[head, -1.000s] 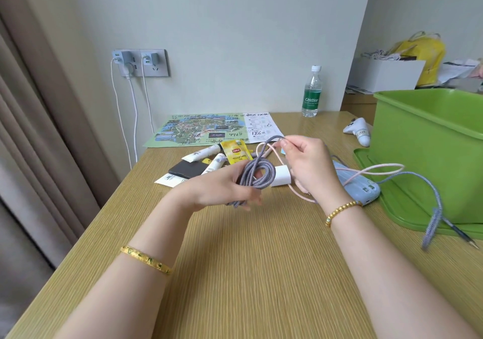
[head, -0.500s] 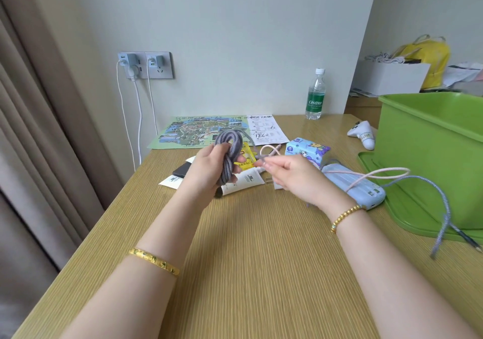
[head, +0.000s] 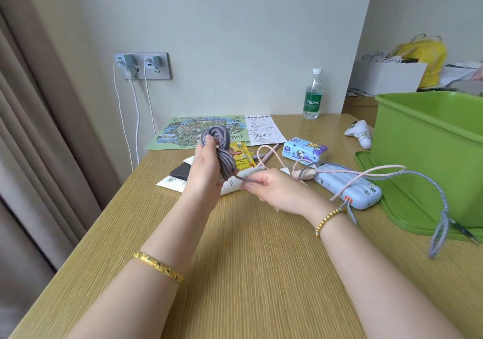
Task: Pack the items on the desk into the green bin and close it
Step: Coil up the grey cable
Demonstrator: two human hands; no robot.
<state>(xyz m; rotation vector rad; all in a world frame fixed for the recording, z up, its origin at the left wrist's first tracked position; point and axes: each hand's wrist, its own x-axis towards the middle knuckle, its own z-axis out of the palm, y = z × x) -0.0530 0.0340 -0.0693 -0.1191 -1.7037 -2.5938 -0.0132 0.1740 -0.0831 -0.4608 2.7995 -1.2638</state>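
Two hands are seen above a wooden bench (head: 235,273), both occupied with one braided grey cable (head: 222,150). At far left, a wall socket (head: 143,66) with plugged chargers is seen above the bench edge. A printed map (head: 183,132) is laid flat near the wall, and a dark phone (head: 180,170) and a yellow tea sachet (head: 241,155) are seen in front of it. The coiled bundle of cable is clasped upright in the left hand (head: 206,171), with the fingers curled round it. A short free length is pinched between the thumb and fingers of the right hand (head: 277,189), just beside the coil. Behind that hand a tissue pack (head: 304,150) is placed, and a water bottle (head: 312,94) is stood by the wall. A pale blue power bank (head: 347,185) is laid further right, with pink and grey cable looped over it. A white controller (head: 360,134) is seen beyond. At far right the green bin (head: 428,153) is stood open on its lid (head: 386,205).
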